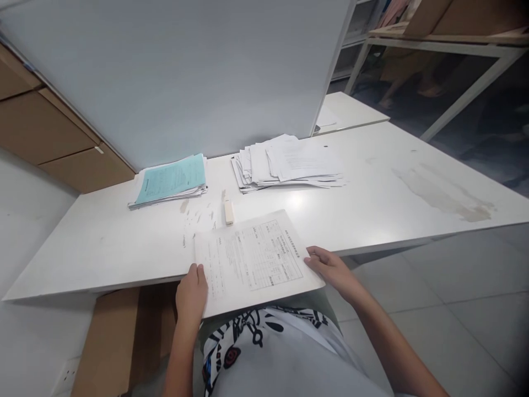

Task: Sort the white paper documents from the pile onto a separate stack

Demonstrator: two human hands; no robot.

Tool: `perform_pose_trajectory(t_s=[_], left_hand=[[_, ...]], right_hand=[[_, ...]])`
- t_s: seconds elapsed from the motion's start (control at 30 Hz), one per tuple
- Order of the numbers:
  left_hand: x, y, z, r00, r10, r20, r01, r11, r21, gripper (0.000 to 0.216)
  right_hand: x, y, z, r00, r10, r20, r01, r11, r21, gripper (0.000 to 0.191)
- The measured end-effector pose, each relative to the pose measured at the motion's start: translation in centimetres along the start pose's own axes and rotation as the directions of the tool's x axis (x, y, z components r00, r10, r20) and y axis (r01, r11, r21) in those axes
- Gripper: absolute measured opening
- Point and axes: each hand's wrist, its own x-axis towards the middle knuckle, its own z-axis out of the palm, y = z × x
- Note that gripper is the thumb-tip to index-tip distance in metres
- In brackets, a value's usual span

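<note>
A printed form point(256, 259), white with a boxed table and dense text, lies partly over the desk's front edge, its near side above my lap. My left hand point(192, 292) is closed on its left edge, thumb and fingers together. At the opposite edge, my right hand point(330, 270) pinches the paper between thumb and fingers. Whether it is one sheet or a thin stack, I cannot tell. Just beyond the form lies a small cream-coloured oblong object point(228, 212).
On the white desk point(363, 193), a paper stack topped by a blue-green sheet point(173, 177) lies back left. A looser pile of white papers point(297, 160) lies back centre. A grey panel point(198, 71) rises behind. Cardboard boxes point(74, 132) stand left, another box point(109, 336) below the desk.
</note>
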Motion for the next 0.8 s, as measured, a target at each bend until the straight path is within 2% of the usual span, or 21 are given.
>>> perform_pose_trajectory(t_s=[0.2,0.4,0.8], left_hand=[[0.4,0.2,-0.2,1.000,0.023,0.000,-0.023,0.999,0.035,0.031],[0.3,0.3,-0.5,0.999,0.047,0.021,-0.048,0.997,0.060,0.033],[0.0,0.5,-0.6,0.999,0.033,0.011,-0.034,0.991,0.126,0.034]], right_hand=[[0.1,-0.2,0.3,1.000,-0.015,-0.021,0.015,1.000,0.011,0.036],[-0.4,-0.8,0.5,1.000,0.030,0.003,-0.030,0.999,0.011,0.040],[-0.3,0.6,0.4,0.999,0.017,-0.030,-0.015,0.999,0.037,0.033]])
